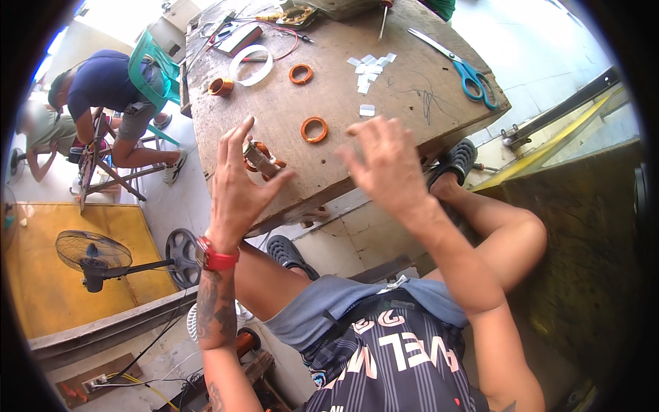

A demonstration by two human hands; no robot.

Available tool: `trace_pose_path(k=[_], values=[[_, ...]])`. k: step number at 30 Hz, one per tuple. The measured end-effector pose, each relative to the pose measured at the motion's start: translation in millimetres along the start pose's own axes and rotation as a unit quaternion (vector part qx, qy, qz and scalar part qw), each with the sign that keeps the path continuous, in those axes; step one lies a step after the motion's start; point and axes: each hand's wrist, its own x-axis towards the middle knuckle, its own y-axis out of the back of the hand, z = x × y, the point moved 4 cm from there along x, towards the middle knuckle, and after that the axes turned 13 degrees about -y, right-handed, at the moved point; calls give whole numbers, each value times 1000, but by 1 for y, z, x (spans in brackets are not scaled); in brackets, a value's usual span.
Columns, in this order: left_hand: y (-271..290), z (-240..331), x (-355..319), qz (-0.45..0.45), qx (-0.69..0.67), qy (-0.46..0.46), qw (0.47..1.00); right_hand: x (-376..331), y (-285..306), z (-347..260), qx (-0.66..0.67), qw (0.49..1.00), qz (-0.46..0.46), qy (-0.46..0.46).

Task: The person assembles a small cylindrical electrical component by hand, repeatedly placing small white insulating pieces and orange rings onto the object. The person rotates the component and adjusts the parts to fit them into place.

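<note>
The left hand [237, 185] is held with fingers spread, its grip loosely cupped around a small copper-wound motor part [261, 159] at the near edge of the wooden table [412, 103]. The right hand [384, 161] is raised beside it, fingers open, nothing pinched. Farther off, an orange coil ring [314, 129], white paper pieces [369, 69] and blue-handled scissors [470, 74] are seen

Wound part [259, 158]: half hidden behind left hand [237, 182]
Right hand [384, 165]: motion-blurred
Worktop [412, 103]: far end cut off
</note>
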Motion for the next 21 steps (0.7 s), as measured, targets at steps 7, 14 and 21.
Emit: trace_pose_path(k=[7, 14, 21], values=[[0, -10, 7, -100, -250, 10, 963, 42, -2, 55, 38, 997, 13, -69], [0, -8, -6, -72, -214, 12, 974, 42, -4, 58, 103, 991, 3, -90], [6, -32, -58, 163, -416, 274, 851, 43, -6, 59, 150, 982, 37, -109]])
